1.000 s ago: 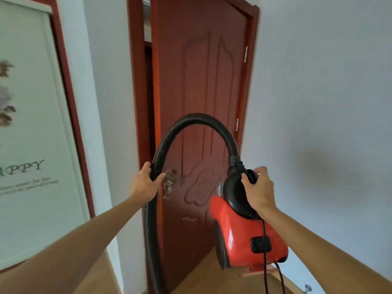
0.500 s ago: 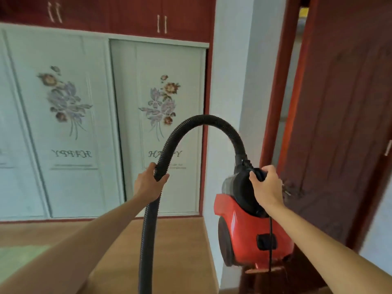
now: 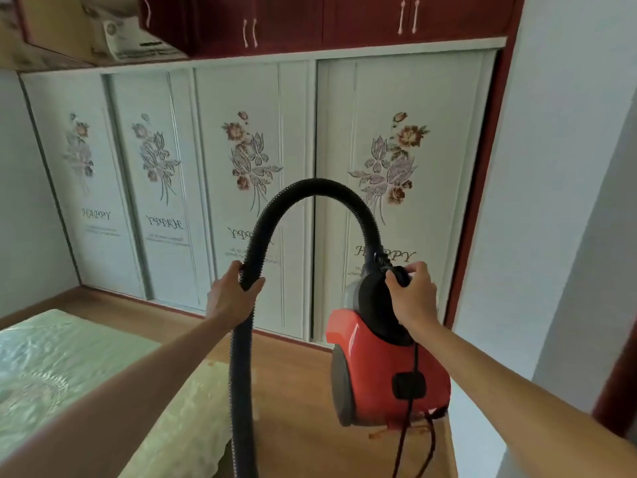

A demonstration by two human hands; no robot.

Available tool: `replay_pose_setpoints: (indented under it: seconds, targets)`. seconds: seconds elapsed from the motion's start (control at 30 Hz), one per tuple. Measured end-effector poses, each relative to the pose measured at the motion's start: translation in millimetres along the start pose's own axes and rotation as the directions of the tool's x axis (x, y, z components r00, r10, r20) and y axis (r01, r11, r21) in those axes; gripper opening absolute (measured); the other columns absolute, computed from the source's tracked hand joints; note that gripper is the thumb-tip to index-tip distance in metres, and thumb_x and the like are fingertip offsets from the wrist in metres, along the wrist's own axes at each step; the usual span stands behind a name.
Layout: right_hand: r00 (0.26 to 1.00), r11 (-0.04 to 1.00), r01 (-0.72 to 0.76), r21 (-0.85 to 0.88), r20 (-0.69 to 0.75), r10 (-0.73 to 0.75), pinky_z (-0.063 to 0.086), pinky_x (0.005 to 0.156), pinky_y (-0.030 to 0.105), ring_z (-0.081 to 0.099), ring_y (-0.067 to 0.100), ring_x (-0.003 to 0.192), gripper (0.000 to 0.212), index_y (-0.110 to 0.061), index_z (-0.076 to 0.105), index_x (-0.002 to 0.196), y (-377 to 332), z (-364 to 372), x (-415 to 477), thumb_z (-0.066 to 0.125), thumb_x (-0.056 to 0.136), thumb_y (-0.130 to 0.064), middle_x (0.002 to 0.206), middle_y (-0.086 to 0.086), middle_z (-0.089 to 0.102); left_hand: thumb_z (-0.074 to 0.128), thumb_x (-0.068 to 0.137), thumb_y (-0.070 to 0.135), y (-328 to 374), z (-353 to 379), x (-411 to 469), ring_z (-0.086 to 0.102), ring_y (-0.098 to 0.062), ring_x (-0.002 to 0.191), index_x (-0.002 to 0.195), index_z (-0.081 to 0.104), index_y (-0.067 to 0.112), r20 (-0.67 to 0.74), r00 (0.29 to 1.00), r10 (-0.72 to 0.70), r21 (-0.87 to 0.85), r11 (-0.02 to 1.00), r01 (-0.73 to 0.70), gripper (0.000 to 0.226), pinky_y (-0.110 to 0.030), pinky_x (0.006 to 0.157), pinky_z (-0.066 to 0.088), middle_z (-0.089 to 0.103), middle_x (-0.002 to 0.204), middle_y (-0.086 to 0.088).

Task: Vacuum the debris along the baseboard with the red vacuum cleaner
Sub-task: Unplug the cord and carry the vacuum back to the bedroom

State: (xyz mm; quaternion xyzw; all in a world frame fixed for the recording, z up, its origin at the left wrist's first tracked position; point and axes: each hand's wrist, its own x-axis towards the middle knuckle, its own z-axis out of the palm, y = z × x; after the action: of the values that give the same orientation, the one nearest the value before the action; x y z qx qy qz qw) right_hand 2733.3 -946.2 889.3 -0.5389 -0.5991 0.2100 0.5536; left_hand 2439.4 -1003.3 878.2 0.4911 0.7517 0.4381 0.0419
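Red plastic canister vacuum cleaner [image 3: 372, 367] hangs clear of the wooden floor [image 3: 296, 391], right of the pale green bed corner [image 3: 69, 357]. The shell is rigid and probably a fair weight for one arm, so it is best carried by the black top handle [image 3: 400, 275]. Right hand [image 3: 412, 298] is there, fingers curled tight over it, arm stretched forward. Black ribbed hose [image 3: 317, 185] arches between the hands. It looks soft and springy and likely to sag and twist, so grip near the bend. Left hand [image 3: 229, 298] wraps it, thumb and fingers closed round the ribs. Black cord [image 3: 401, 446] dangles below.

Left grip [image 3: 230, 299], right grip [image 3: 413, 300]: seemingly curled
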Motion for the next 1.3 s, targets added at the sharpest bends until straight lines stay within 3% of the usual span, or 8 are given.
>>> replay_pose_setpoints:
  seconds: [0.13,0.4,0.6,0.8,1.03,1.3]
  targets:
    - [0.997,0.999,0.023,0.025,0.074,-0.025,0.05,0.069,0.035,0.057,0.016,0.076,0.021,-0.013,0.047,0.103,1.6,58.0,42.4,0.061,0.095,-0.027,0.081,-0.009,0.053,0.062,0.094,0.04,-18.1,13.8,41.1,0.054,-0.023,0.066,0.11,0.05,0.016,-0.054,0.996,-0.065,0.028,0.997,0.067,0.031,-0.031,0.058,0.038,0.062,0.087,-0.008]
    - [0.973,0.992,0.119,0.051,0.192,-0.127,0.042,0.061,0.029,0.052,0.003,0.069,0.022,-0.013,0.046,0.103,3.1,144.0,105.9,0.061,0.095,-0.027,0.078,-0.009,0.052,0.064,0.093,0.038,-54.1,14.5,105.3,0.054,-0.015,0.061,0.108,0.051,0.015,-0.172,0.975,-0.141,0.044,0.988,0.151,0.03,-0.026,0.048,0.033,0.066,0.087,-0.009]
    - [0.957,0.987,0.147,0.069,0.243,-0.16,0.043,0.06,0.029,0.052,0.004,0.069,0.024,-0.012,0.048,0.105,12.3,202.5,147.2,0.061,0.095,-0.03,0.079,-0.011,0.051,0.066,0.093,0.036,-74.5,18.3,150.7,0.054,-0.02,0.066,0.108,0.052,0.014,-0.208,0.963,-0.171,0.058,0.981,0.187,0.03,-0.027,0.05,0.034,0.064,0.085,-0.009]
    - [0.941,0.983,0.174,0.053,0.284,-0.182,0.048,0.07,0.035,0.055,0.018,0.077,0.025,-0.013,0.047,0.107,24.4,273.2,191.7,0.061,0.095,-0.03,0.08,-0.008,0.05,0.065,0.094,0.037,-111.3,30.6,215.5,0.053,-0.021,0.07,0.113,0.053,0.013,-0.221,0.959,-0.175,0.1,0.975,0.201,0.033,-0.028,0.053,0.034,0.061,0.088,-0.006]
    - [0.925,0.976,0.218,0.003,0.319,-0.207,0.043,0.064,0.028,0.056,0.019,0.077,0.025,-0.014,0.046,0.105,25.7,366.4,266.3,0.06,0.095,-0.031,0.082,-0.004,0.053,0.064,0.093,0.043,-173.1,51.0,331.6,0.057,-0.023,0.072,0.116,0.053,0.018,-0.184,0.963,-0.195,0.087,0.973,0.214,0.035,-0.031,0.058,0.041,0.067,0.086,-0.009]
    - [0.93,0.976,0.219,0.018,0.3,-0.214,0.048,0.066,0.031,0.059,0.02,0.078,0.025,-0.015,0.046,0.107,12.7,453.0,347.8,0.06,0.095,-0.032,0.081,-0.006,0.054,0.065,0.094,0.039,-195.4,76.3,442.9,0.06,-0.016,0.061,0.117,0.052,0.017,-0.171,0.971,-0.169,0.023,0.984,0.175,0.035,-0.025,0.049,0.037,0.067,0.087,-0.007]
